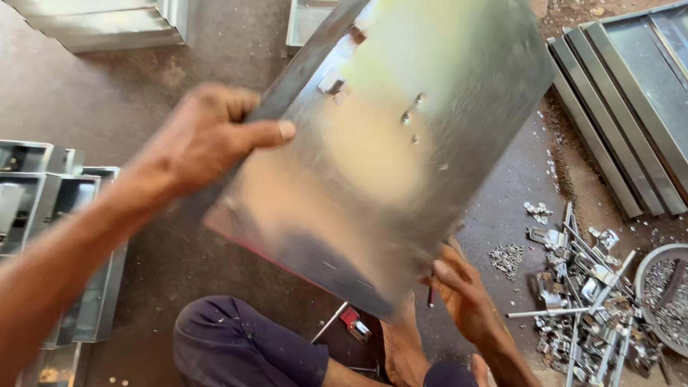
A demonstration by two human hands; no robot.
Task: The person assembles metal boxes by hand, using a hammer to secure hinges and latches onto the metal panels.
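Sheet-metal panel (401, 143) is held tilted above the floor, gripped at two opposite edges so that its broad shiny face is turned up toward the camera. The left hand (204, 136) is closed over the upper left edge, thumb pressed flat on the face and fingers wrapped behind, which steadies the raised side. The right hand (466, 294) is closed on the lower right corner, fingers curled under the edge to carry the weight from below (the fingertips themselves are hidden behind the metal). The panel is blurred, so fine detail is hard to read, but a small riveted bracket (333, 86) and a few punched holes (412, 118) can be made out near its upper middle.

Beneath the panel, a bent knee in dark trousers (236, 344) and a bare foot (401, 344) are seen, suggesting a seated posture on the ground with the work kept over the lap. A red-handled tool (351, 321) lies on the floor just beside the foot, within easy reach. To the right, a heap of small metal fittings and rods (584, 294) is spread near a round pan (666, 297) of further pieces. Long folded metal channels (623, 100) are stacked at the upper right, and open metal boxes (50, 215) are lined up at the left, well apart from the hands.
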